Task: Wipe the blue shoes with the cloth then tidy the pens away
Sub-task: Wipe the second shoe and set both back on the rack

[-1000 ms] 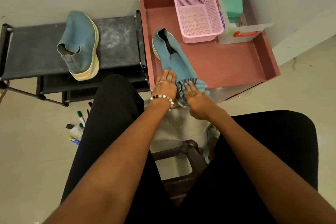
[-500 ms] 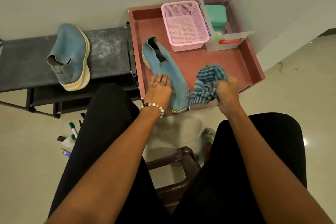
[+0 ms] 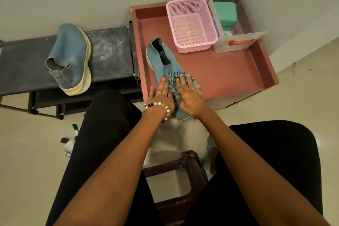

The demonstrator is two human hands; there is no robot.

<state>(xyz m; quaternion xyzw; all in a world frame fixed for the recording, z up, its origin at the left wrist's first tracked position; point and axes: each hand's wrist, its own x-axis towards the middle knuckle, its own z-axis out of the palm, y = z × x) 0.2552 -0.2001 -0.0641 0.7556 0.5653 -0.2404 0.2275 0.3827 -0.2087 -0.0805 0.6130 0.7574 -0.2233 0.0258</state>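
My right hand (image 3: 190,97) is pressing the striped blue cloth (image 3: 173,83) flat, fingers spread, on the blue slip-on shoe (image 3: 161,60) in the red tray (image 3: 229,77); left hand (image 3: 161,95) lies open beside it, steadying. I'd do long toe-to-heel strokes, then the second blue shoe (image 3: 70,58) on the black rack (image 3: 110,47); pens (image 3: 75,128) wait on the floor

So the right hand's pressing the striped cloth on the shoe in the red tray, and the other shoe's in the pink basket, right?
Not quite. The head view shows the other shoe on the black rack; the pink basket is empty. The rest holds.
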